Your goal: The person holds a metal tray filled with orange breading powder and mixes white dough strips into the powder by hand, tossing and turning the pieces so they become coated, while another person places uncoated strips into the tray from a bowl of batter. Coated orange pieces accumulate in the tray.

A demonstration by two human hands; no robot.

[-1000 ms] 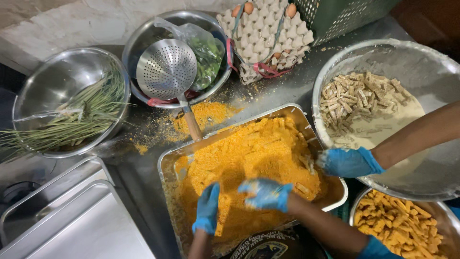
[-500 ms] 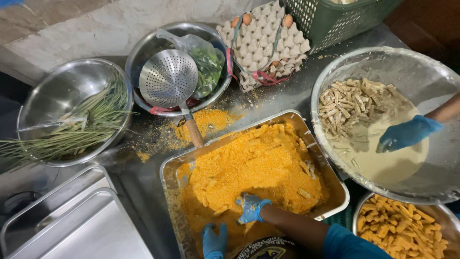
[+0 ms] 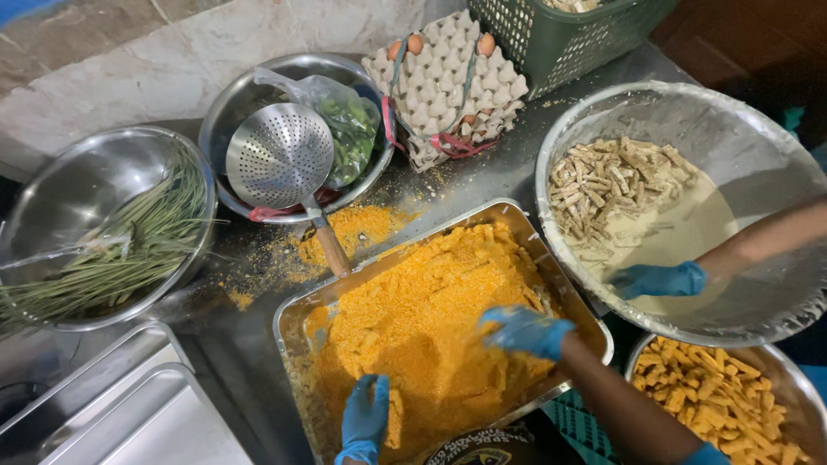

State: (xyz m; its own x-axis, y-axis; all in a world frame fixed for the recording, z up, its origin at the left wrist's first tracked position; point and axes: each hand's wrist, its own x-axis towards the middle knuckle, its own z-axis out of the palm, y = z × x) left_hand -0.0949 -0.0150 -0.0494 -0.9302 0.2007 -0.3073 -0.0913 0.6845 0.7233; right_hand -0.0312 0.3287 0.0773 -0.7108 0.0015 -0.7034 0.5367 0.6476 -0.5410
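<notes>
With the left hand (image 3: pixel 365 415) laid open on crumbs (image 3: pixel 422 319) and the blurred right hand's (image 3: pixel 525 331) grip unclear, more crumbs could be flicked over the tray (image 3: pixel 289 314) rim.

1 head-worn camera is looking steeply down from close above the counter, facing the stone wall (image 3: pixel 172 52) at the top edge, with the crumb tray (image 3: pixel 297 314) sitting nearest; no second view is sharing the scene.
</notes>
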